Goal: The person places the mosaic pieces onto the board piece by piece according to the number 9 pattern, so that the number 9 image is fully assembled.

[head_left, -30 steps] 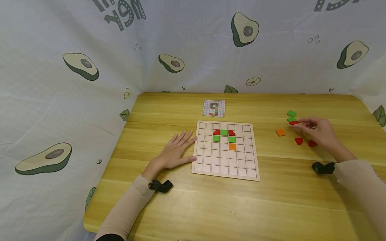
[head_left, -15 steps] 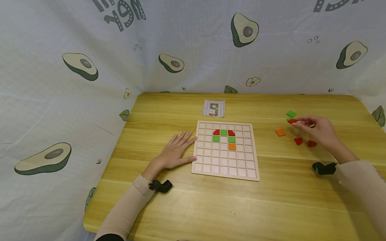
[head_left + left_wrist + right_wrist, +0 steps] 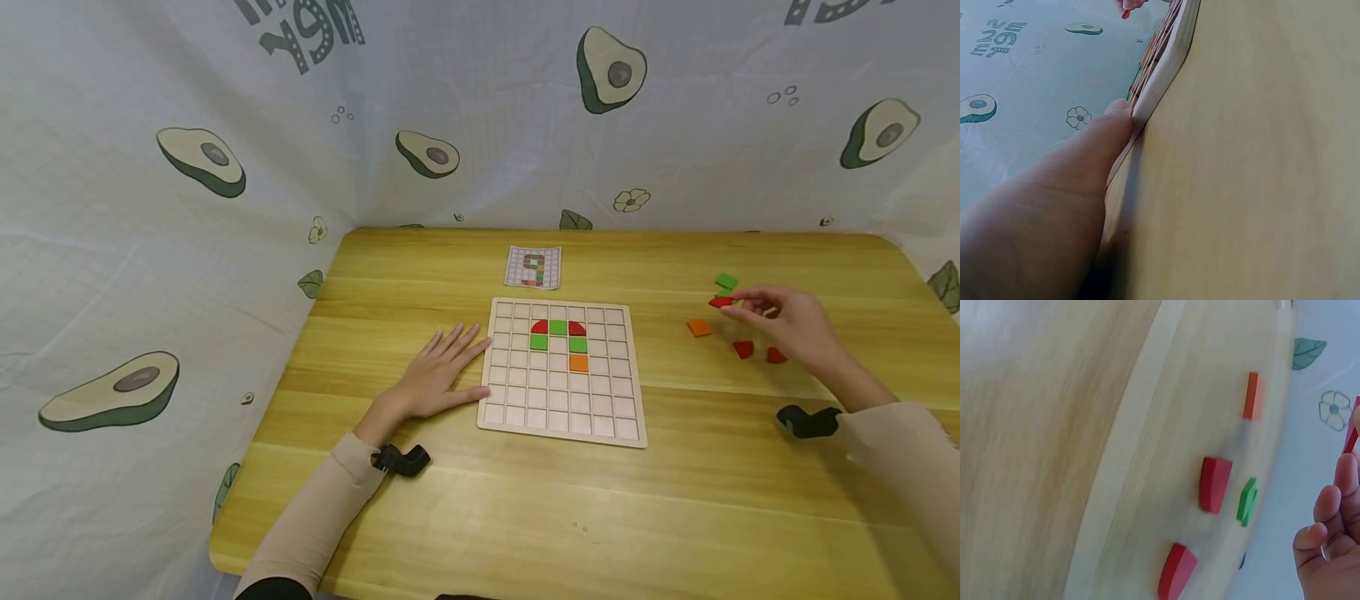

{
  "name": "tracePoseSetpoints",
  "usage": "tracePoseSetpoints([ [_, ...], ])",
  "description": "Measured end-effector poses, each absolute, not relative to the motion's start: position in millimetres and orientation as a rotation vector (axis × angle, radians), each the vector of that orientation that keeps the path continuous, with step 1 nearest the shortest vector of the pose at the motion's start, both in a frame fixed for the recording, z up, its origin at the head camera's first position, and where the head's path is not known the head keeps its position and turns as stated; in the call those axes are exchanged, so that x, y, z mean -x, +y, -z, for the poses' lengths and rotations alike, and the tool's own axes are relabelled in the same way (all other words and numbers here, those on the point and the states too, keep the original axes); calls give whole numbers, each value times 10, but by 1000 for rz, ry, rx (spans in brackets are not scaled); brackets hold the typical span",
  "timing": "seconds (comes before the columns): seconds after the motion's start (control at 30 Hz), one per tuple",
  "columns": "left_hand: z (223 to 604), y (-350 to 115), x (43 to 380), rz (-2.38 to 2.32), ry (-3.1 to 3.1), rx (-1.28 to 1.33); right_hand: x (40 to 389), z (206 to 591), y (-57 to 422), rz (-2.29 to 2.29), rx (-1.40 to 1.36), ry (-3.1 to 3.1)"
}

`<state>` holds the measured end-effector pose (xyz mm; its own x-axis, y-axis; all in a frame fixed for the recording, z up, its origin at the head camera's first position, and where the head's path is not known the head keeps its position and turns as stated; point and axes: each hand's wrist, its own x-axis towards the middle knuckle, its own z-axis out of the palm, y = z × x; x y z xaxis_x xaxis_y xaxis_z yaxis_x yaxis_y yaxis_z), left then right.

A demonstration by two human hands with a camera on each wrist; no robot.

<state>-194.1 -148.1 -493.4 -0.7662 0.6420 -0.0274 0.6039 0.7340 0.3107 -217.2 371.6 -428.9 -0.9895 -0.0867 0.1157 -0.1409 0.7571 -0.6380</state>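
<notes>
My right hand [image 3: 787, 325] pinches a red quarter-round tile [image 3: 721, 302] between thumb and fingertips, above the loose tiles at the right. In the right wrist view the held red tile [image 3: 1352, 428] shows at the right edge, clear of the table. My left hand [image 3: 435, 379] lies flat with fingers spread, its fingertips and thumb at the left edge of a wooden grid board [image 3: 525, 400]. On the board, red, green and orange tiles form an arch, with an orange square [image 3: 578, 362] lowest on its right side. The left wrist view shows the thumb [image 3: 1110, 128] against the board's side.
A small printed card [image 3: 532, 267] with a coloured grid pattern lies behind the board. Loose on the right are an orange square [image 3: 699, 328], green squares [image 3: 726, 281] and two red tiles [image 3: 743, 349]. A patterned cloth [image 3: 495, 108] hangs behind the table.
My right hand has moved slightly left with the red tile, uncovering more of the red tile under the wrist. The left hand stays at the board's edge.
</notes>
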Motion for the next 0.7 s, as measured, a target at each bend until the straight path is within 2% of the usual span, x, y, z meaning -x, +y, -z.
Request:
tracePoseSetpoints([
  [0.7, 4939, -1482, 1947, -418, 2803, -1006, 2122, 4192, 3376, -1083, -291, -2861],
])
